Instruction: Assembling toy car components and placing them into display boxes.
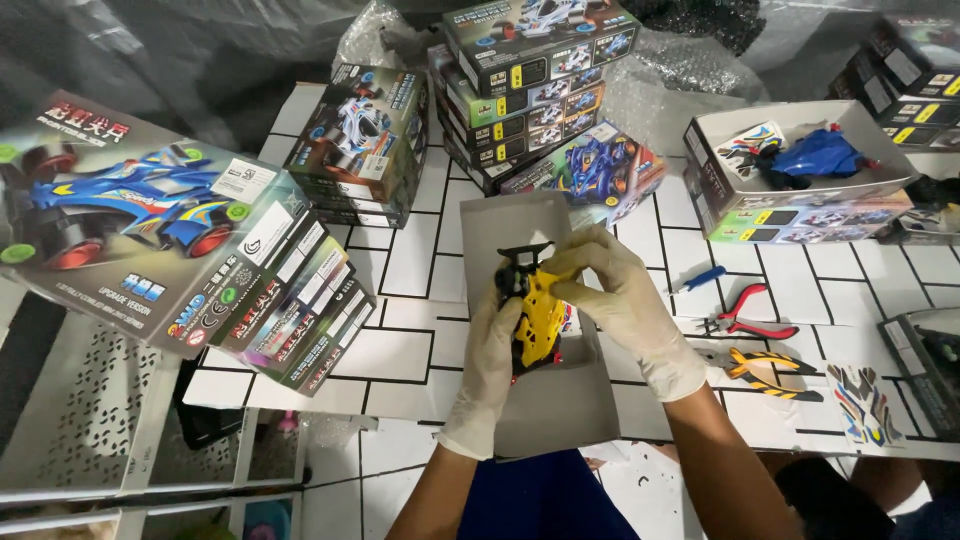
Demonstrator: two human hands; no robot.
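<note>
A small yellow and black toy car body (pixel 535 312) is held above an open grey cardboard box (pixel 545 400) in the middle of the table. My left hand (pixel 487 365), in a white glove, grips the car from below and the left. My right hand (pixel 622 290), also gloved, pinches the car's upper right side near its black rear wing. Both hands are closed on the car.
Stacks of toy car boxes (pixel 520 85) stand at the back, more lie at the left (pixel 150 235). An open box with a blue car body (pixel 815 155) sits at the right. Red pliers (pixel 750 318), yellow cutters (pixel 765 372), a blue screwdriver (pixel 705 280) and a sticker sheet (pixel 862 403) lie at the right.
</note>
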